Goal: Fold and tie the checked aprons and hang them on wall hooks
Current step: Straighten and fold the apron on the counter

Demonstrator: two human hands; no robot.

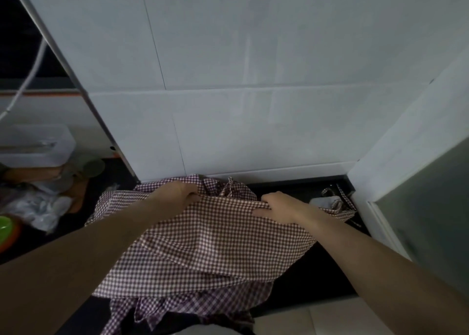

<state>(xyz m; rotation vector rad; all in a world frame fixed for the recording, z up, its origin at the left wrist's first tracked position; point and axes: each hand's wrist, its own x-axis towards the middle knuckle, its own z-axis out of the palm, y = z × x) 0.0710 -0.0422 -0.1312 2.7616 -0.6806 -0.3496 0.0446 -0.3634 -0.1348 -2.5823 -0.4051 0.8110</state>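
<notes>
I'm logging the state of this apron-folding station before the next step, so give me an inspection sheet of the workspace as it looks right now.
Surface: dark countertop, mostly covered by cloth.
Job's things: checked apron spread over the counter, its near edge hanging off the front; apron ties bunched at the right corner. No wall hooks seen.
Clutter: white box, crumpled plastic bag and green bowl on the left.
Hands: left hand and right hand each grip the apron's far edge, fingers curled into the cloth.
Cables: white cord hanging at upper left.
Surroundings: white tiled wall behind; frosted panel at right.
</notes>
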